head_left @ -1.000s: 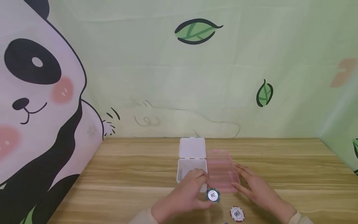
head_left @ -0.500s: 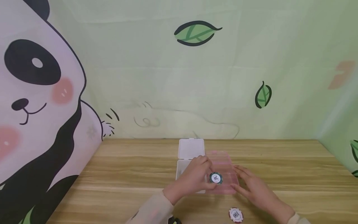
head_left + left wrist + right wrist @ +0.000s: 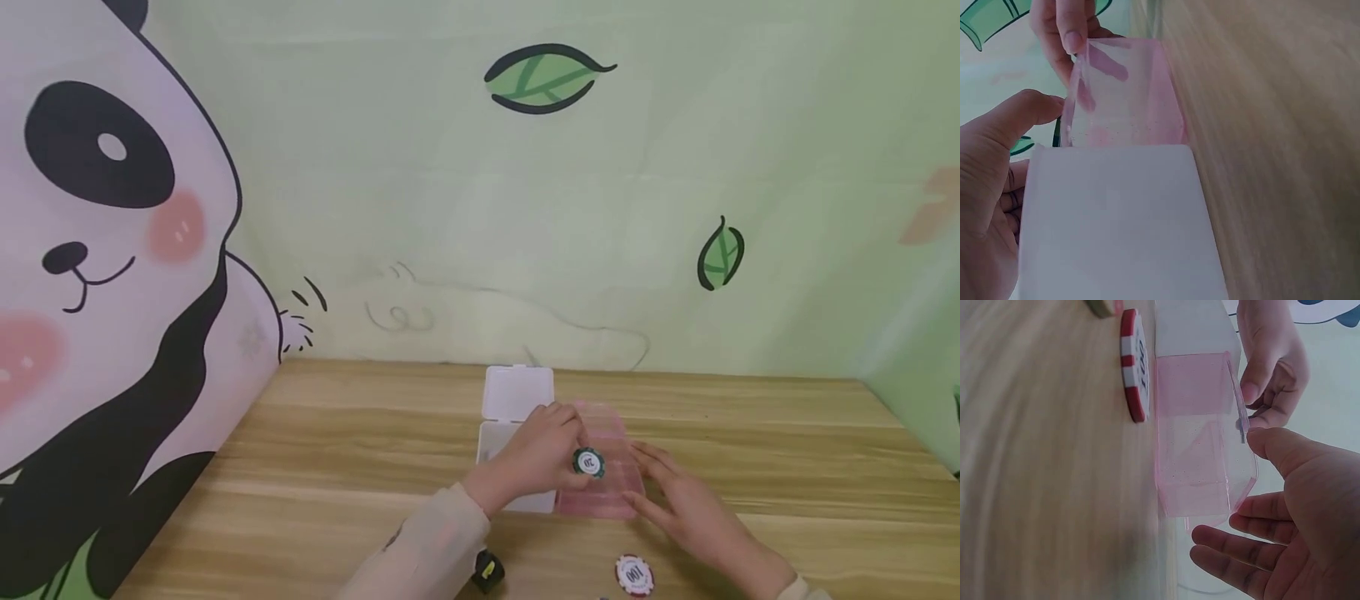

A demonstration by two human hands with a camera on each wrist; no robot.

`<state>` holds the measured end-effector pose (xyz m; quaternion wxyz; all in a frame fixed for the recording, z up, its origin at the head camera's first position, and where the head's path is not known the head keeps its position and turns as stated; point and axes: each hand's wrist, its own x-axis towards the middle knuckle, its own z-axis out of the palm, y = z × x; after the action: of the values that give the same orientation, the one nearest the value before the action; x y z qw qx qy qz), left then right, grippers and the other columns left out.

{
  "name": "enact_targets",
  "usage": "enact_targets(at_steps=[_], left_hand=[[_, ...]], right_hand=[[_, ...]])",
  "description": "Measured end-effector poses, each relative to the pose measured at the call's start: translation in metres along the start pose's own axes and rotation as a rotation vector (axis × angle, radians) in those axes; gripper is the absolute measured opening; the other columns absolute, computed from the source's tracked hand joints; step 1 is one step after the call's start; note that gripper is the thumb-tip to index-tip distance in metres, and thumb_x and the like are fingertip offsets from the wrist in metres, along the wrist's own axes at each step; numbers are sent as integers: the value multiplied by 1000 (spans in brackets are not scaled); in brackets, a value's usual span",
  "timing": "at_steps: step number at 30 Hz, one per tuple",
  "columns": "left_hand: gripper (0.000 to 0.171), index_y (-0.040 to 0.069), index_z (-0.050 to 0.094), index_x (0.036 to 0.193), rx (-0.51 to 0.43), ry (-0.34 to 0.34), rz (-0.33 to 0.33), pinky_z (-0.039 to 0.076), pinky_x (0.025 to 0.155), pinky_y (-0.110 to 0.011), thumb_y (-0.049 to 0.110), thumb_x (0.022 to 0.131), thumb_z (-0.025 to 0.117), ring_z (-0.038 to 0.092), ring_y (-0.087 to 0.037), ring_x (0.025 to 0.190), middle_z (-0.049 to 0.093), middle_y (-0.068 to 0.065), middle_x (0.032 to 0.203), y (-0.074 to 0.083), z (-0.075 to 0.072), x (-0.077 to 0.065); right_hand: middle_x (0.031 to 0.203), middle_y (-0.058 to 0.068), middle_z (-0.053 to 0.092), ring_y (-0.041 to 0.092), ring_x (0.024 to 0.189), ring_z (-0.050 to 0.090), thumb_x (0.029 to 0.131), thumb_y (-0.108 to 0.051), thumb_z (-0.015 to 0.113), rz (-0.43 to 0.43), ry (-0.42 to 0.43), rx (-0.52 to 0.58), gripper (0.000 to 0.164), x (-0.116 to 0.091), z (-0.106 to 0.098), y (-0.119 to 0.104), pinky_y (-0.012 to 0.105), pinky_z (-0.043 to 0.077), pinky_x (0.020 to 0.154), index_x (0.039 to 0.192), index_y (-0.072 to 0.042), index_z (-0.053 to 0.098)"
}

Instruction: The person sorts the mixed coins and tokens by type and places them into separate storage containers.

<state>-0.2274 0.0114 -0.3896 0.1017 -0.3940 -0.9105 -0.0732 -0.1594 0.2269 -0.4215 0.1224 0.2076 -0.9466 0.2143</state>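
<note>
My left hand [image 3: 536,454] pinches a green-and-white poker chip [image 3: 589,462] marked 20 between thumb and fingers. It overlaps the translucent pink box [image 3: 592,506] in the head view; in the left wrist view the chip is mostly hidden behind the thumb. My right hand [image 3: 686,504] rests against the pink box's right side, thumb at the rim and fingers stretched loosely along the far side in the right wrist view. A red-and-white poker chip [image 3: 634,575] marked 100 lies on the table in front of the box.
Directly left of the pink box stands a white box, its lid [image 3: 519,392] laid back behind it; my left forearm crosses its front. Part of a green-edged round piece [image 3: 1105,306] shows beyond the red chip. A patterned cloth wall [image 3: 450,208] rises behind the wooden table [image 3: 337,467].
My left hand has carried the green chip from in front of the boxes up and over the pink box. The right hand has stayed at the box's right side.
</note>
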Motion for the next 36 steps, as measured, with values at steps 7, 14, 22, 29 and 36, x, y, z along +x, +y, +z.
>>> enact_targets(at_steps=[7,14,22,29,36], left_hand=[[35,18,63,94,51,-24,-7,35,75,-18,45,75,75,49,-8,91,56,8,94,-4,5,3],[36,19,63,92,67,-14,7,36,77,-20,49,75,75,50,-8,91,59,9,96,-5,6,2],[39,19,63,101,56,-48,13,38,85,-22,50,79,73,50,-10,99,58,8,101,-5,3,1],[39,19,63,101,66,-32,7,38,87,-24,50,79,73,51,-11,100,58,7,100,-3,4,0],[40,18,63,104,37,12,17,39,88,-24,48,80,73,51,-11,102,58,7,103,1,-1,-4]], right_hand=[[138,23,51,42,121,55,90,-32,64,-5,13,-9,57,1,1,0,55,46,98,133,3,52],[138,22,52,41,118,57,90,-31,65,-11,19,-13,57,4,0,-1,55,47,96,134,3,51],[139,21,51,40,119,57,90,-32,65,-7,10,-14,57,4,-1,0,53,48,97,135,1,51],[139,21,52,40,120,56,90,-32,65,5,1,-11,57,3,-1,1,54,47,97,134,1,51],[138,20,52,39,119,57,90,-31,65,3,6,-8,56,1,-1,3,54,48,96,134,1,52]])
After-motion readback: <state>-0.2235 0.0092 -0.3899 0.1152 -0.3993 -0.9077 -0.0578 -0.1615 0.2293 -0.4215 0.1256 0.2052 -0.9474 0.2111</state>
